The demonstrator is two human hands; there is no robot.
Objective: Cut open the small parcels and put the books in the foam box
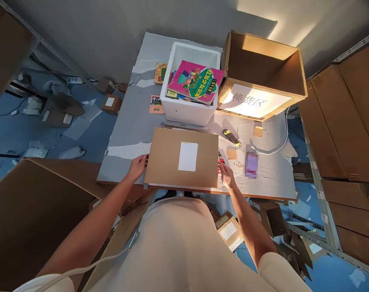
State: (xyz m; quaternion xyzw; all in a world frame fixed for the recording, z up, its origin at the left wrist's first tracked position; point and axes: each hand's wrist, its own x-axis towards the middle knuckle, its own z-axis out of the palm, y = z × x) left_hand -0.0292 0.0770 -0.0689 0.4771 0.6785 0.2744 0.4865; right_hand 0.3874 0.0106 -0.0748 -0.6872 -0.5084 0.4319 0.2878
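A flat brown cardboard box [163, 158] lies at the table's front edge, a blank-looking white label [188, 156] on its top. My left hand [138, 167] grips the box's left side, its fingertips partly hidden at the edge. On the opposite side, my right hand [227, 174] holds the right edge with fingers bent. Something red [221, 159] shows beside that hand, partly covered. A black and yellow utility knife [231, 137] rests on the table to the right, beyond the box.
Behind the box stand a white foam box [187, 113] of books, topped by a pink book [184, 79], and an open carton [263, 103] with a handwritten sign. A blurred purple item [251, 165] and a white cable [271, 152] lie right. Large cartons flank the table [123, 129].
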